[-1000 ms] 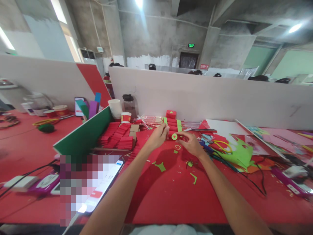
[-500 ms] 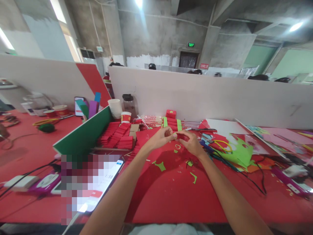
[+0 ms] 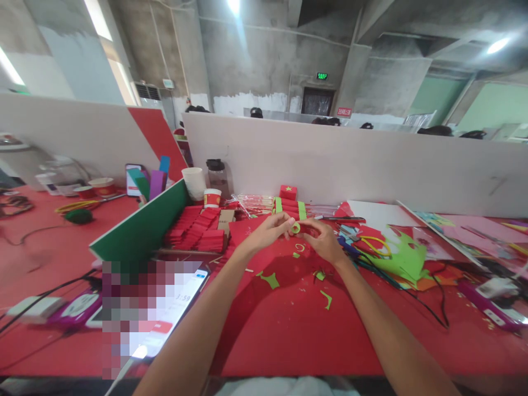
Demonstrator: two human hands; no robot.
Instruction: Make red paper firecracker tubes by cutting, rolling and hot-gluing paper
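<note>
My left hand and my right hand meet over the middle of the red table. Between their fingertips is a small light-green round paper piece with a paler centre. Both hands pinch it, fingers closed. Just below lie a thin pale paper ring and a small green scrap. A larger green paper offcut and an angled green strip are nearer me. Behind the hands stands a bundle of red rolls with green bands, a red piece with a star beyond it.
Stacked red folded strips lie left, by a green divider and paper cups. A lit phone rests front left. To the right are yellow-handled scissors, green paper and a cable.
The green round piece now shows between the fingertips, where earlier the fingers covered it. Both hands stay in nearly the same place, with fingers slightly shifted.
</note>
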